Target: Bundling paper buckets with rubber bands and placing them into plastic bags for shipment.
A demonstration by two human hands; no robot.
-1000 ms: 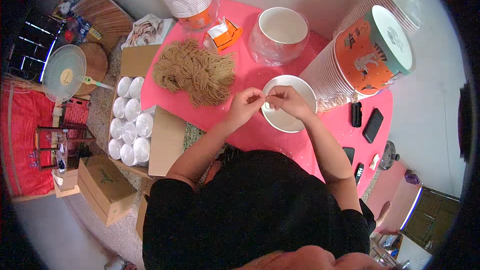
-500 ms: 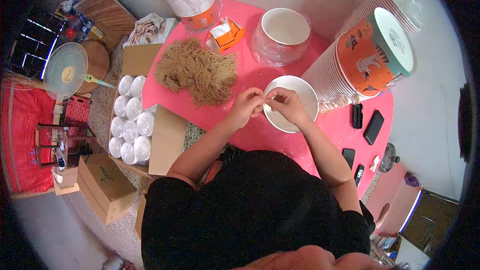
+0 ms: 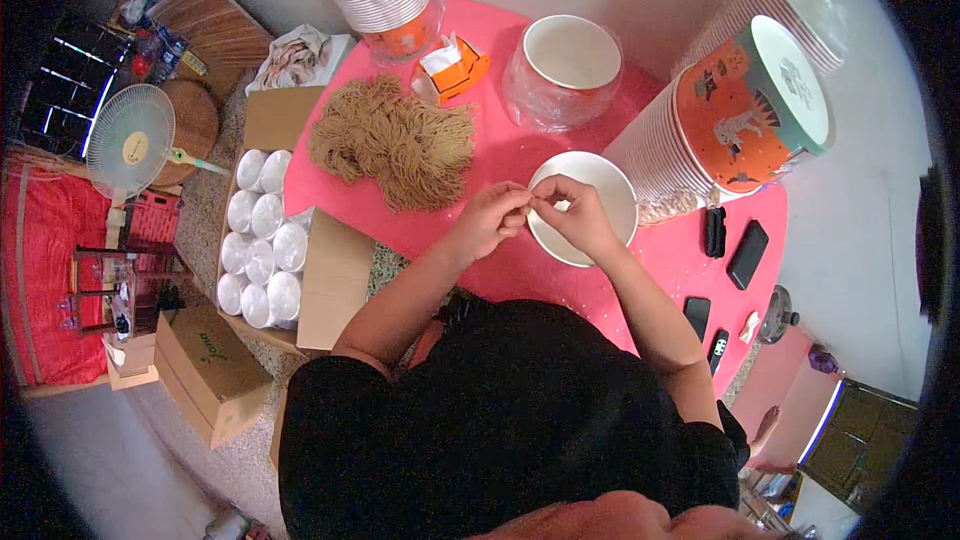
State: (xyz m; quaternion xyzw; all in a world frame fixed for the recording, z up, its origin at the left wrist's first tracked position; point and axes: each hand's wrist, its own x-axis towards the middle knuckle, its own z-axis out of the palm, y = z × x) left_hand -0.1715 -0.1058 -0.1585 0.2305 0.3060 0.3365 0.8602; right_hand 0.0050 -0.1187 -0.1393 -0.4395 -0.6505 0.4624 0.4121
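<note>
Both my hands meet at the left rim of a white paper tub (image 3: 608, 202) on the pink table. My left hand (image 3: 490, 222) is closed, its thumb and forefinger pinched just outside the rim. The fingertips of my right hand (image 3: 573, 217) touch or nearly touch them, also pinched, over the tub's opening. Whatever lies between the fingertips is too small to make out. A bit of something pale shows near the right fingers. Beyond my left hand lies a loose heap of brown strings (image 3: 395, 145).
An orange tissue pack (image 3: 458, 72) and a plastic-wrapped white tub (image 3: 565, 90) stand farther back. Tall tub stacks (image 3: 670, 140) rise at right and back left. Phones (image 3: 747, 254) lie at the right edge. A carton of wrapped white cups (image 3: 265, 240) sits left of the pink table (image 3: 500, 275).
My hands stay together over the rim, with only slight shifts of the fingers. Nothing else has visibly moved.
</note>
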